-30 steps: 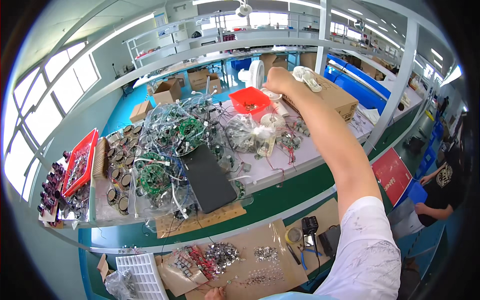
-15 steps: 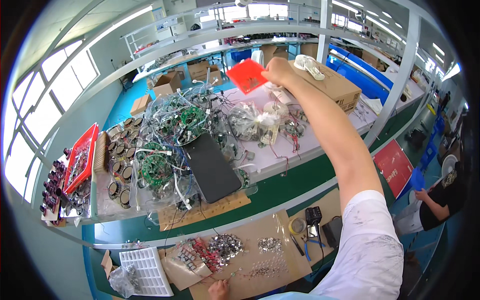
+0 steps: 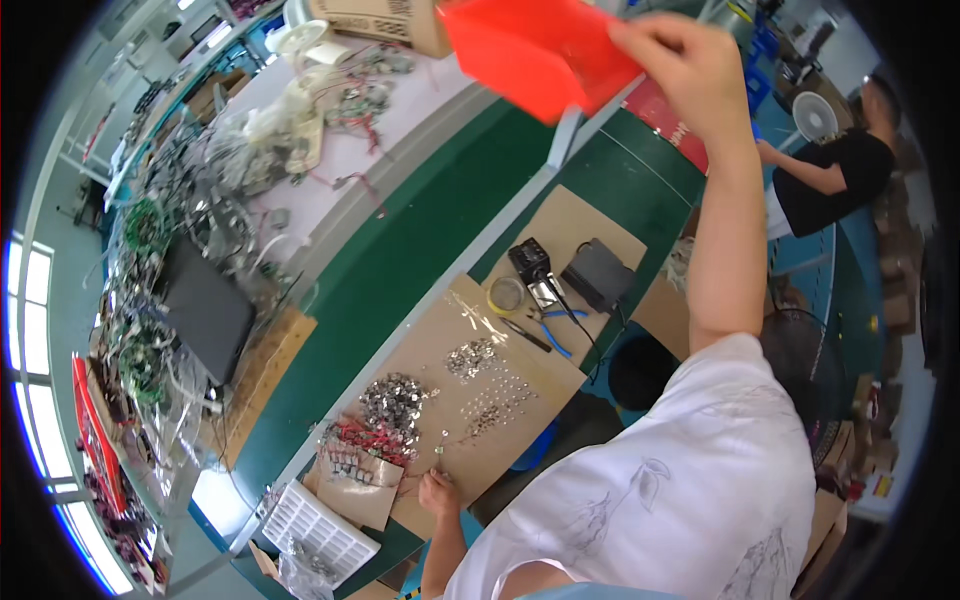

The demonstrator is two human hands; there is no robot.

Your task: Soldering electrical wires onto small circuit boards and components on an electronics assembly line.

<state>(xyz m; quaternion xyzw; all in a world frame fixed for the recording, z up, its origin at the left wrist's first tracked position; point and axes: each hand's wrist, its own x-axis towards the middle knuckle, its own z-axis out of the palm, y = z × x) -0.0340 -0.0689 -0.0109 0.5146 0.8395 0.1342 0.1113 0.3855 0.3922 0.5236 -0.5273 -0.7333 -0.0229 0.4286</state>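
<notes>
My right hand point(image 3: 690, 80) is raised at the top of the view, its fingers pinching the edge of an empty-looking red plastic tray point(image 3: 530, 50). The tray is tilted and cut off by the upper rim. Low on the workbench, my left hand point(image 3: 438, 493) rests at the edge of a brown cardboard sheet point(image 3: 545, 395), fingers curled together. A tiny greenish part with thin wires lies just beyond those fingertips; whether they grip it is too small to tell. Beside that hand are red-wired small parts point(image 3: 368, 438) and a pile of small metal parts point(image 3: 392, 402).
Blue-handled pliers point(image 3: 558, 335), a solder reel point(image 3: 506, 294) and a black box point(image 3: 600, 275) lie on the right. A white compartment tray point(image 3: 320, 530) stands lower left. Wired circuit boards and a black slab point(image 3: 205, 310) crowd the far bench. A person point(image 3: 840, 180) sits at right.
The view has swung to the right and tilted. My right hand has carried the red tray rightward from above the far bench. My left hand stays by the cardboard edge.
</notes>
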